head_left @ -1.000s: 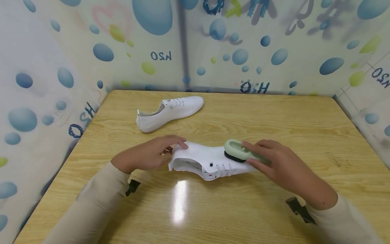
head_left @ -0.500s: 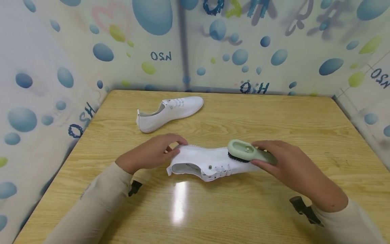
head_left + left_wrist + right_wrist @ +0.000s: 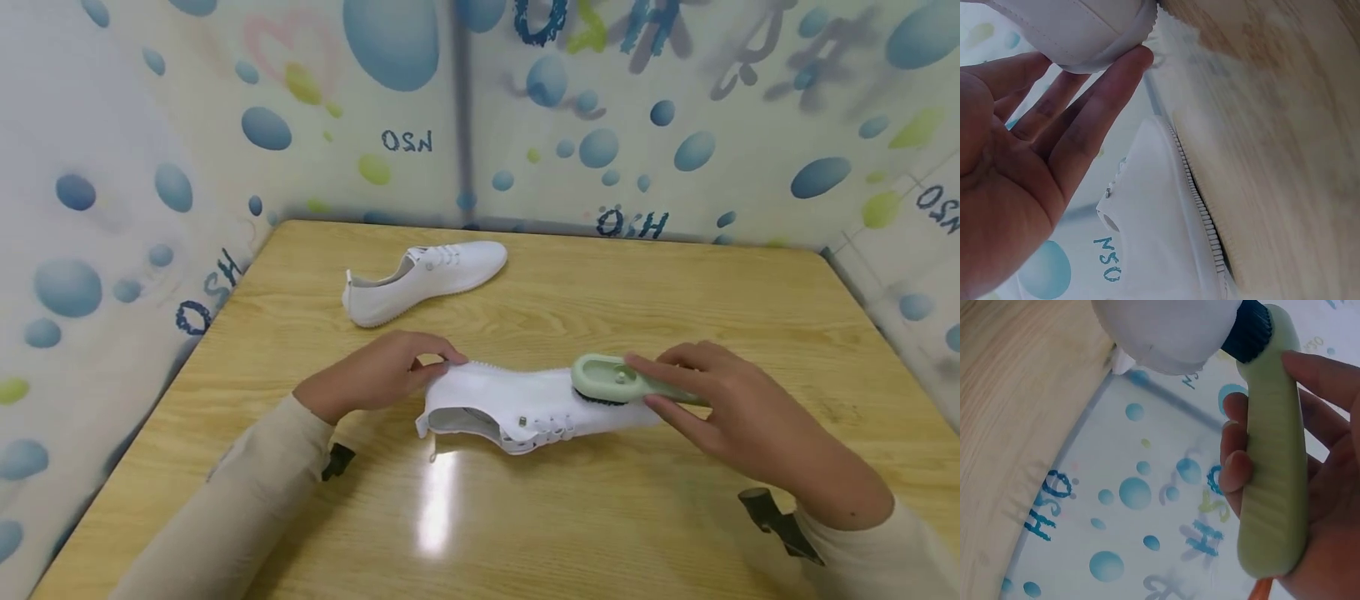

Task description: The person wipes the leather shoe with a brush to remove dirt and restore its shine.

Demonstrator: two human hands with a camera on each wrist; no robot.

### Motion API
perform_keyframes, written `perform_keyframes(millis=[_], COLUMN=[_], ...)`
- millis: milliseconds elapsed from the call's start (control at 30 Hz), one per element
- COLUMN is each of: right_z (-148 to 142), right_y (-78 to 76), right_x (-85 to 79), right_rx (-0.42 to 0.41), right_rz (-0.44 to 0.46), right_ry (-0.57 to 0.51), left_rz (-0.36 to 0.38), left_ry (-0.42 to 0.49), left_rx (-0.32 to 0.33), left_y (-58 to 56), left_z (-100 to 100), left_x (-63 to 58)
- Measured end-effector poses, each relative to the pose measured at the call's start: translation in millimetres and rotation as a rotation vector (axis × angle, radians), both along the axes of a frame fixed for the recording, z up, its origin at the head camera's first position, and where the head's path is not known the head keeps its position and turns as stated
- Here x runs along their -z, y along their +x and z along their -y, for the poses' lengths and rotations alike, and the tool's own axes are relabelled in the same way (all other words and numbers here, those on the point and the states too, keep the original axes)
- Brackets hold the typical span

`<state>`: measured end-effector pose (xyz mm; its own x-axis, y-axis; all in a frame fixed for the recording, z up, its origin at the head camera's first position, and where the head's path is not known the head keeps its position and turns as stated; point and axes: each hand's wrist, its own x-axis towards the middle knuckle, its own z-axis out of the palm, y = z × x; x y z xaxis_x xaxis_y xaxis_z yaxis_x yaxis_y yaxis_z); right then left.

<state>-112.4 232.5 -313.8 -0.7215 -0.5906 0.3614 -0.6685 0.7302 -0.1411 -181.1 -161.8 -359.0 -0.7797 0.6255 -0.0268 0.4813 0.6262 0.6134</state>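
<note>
A white lace-up shoe (image 3: 495, 388) lies tipped on its side, its opening facing the person and its toe to the right. My left hand (image 3: 382, 371) pinches it at the heel; in the left wrist view the fingertips (image 3: 1140, 59) sit against the heel's edge. My right hand (image 3: 750, 417) grips a pale green scrub brush (image 3: 603, 379) by the handle. Dark bristles (image 3: 1249, 330) press on the shoe's upper near the toe. In the right wrist view the fingers curl round the ribbed handle, and the brush's head partly leaves the frame.
A second white shoe (image 3: 427, 282) stands upright farther back on the wooden table (image 3: 675, 292), toe to the right. Behind the table rises a wall (image 3: 525, 117) with printed blue and green bubbles.
The brush and my right hand have moved to the right along the shoe, toward its toe. My left hand has shifted slightly at the heel. The head view has turned a little.
</note>
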Motion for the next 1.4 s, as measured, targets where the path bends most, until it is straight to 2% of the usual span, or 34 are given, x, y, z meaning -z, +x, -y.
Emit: perform_keyframes(millis=[100, 267, 467, 633, 867, 933, 1233, 1400], right_z=[7.9, 28.5, 45.3, 39.7, 23.0, 21.7, 36.5, 51.3], right_y=[-0.4, -2.6, -2.3, 1.3, 11.2, 12.9, 7.1, 3.5], right_x=[0.4, 3.6, 6.5, 0.7, -14.5, -15.3, -0.9, 5.6], right_rx=[-0.004, 0.015, 0.035, 0.069, 0.149, 0.157, 0.088, 0.025], right_rz=[0.039, 0.106, 0.065, 0.061, 0.165, 0.164, 0.140, 0.091], right_ry=[0.020, 0.068, 0.112, 0.125, 0.164, 0.165, 0.136, 0.137], left_rz=[-0.025, -0.025, -0.030, -0.056, -0.067, -0.076, -0.093, -0.088], left_ry=[-0.010, -0.016, -0.011, -0.001, 0.002, 0.001, -0.001, -0.006], left_rx=[-0.004, 0.002, 0.010, 0.028, 0.043, 0.046, 0.049, 0.045], left_y=[-0.6, -1.1, -2.3, -2.5, -2.4, -3.0, -4.0, -3.5], left_z=[1.1, 3.1, 3.1, 3.8, 3.8, 3.8, 4.6, 3.8], left_x=[-0.7, -0.6, -2.0, -2.7, -1.4, -1.1, -0.7, -0.2])
